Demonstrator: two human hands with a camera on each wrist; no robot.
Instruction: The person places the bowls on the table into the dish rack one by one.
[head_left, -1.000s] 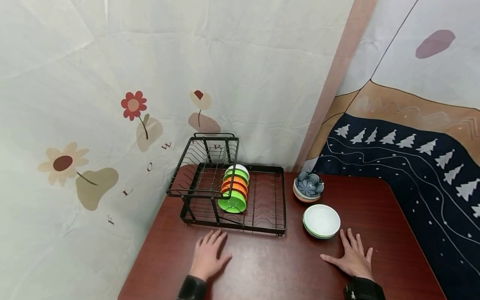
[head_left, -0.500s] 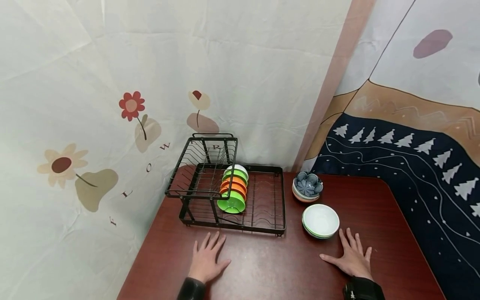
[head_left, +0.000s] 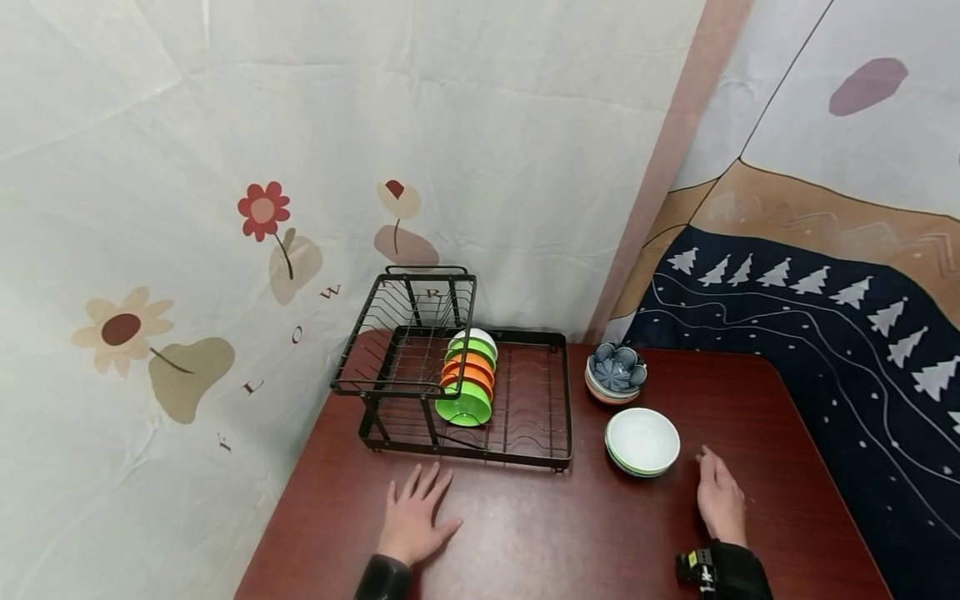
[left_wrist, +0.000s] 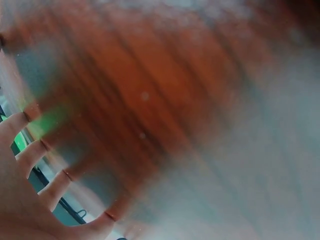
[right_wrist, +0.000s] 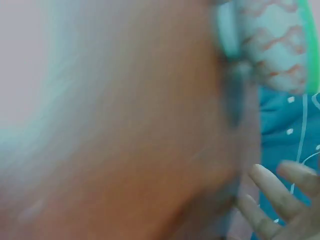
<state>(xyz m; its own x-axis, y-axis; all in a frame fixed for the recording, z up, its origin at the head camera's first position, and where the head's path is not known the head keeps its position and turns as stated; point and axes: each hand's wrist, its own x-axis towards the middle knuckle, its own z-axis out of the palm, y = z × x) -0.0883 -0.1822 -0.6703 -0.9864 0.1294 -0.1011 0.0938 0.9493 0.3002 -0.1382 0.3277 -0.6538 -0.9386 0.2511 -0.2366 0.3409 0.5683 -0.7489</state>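
My left hand [head_left: 414,521] rests on the reddish-brown table with its fingers spread, just in front of the black dish rack [head_left: 525,460]. In the left wrist view the fingertips [left_wrist: 36,150] meet the glossy tabletop. To the right, my right hand [head_left: 722,496] is turned on its side, thumb side up, fingers loosely extended and holding nothing. Nearest to it is a short stack of white bowls [head_left: 642,440] with a green rim below the top one. The right wrist view shows a patterned, green-rimmed bowl [right_wrist: 280,45] beyond the fingers [right_wrist: 275,192].
Green, orange and white bowls [head_left: 467,404] stand on edge in a row in the rack's lower tier, partly behind the raised wire basket [head_left: 405,387]. Behind the white stack sits another stack topped by a blue-grey flower-shaped bowl [head_left: 617,371]. Printed cloth [head_left: 525,167] hangs behind the table.
My right hand has rolled from palm-down with spread fingers onto its side and drawn slightly away from the white bowls. The left hand has spread its fingers a little more.
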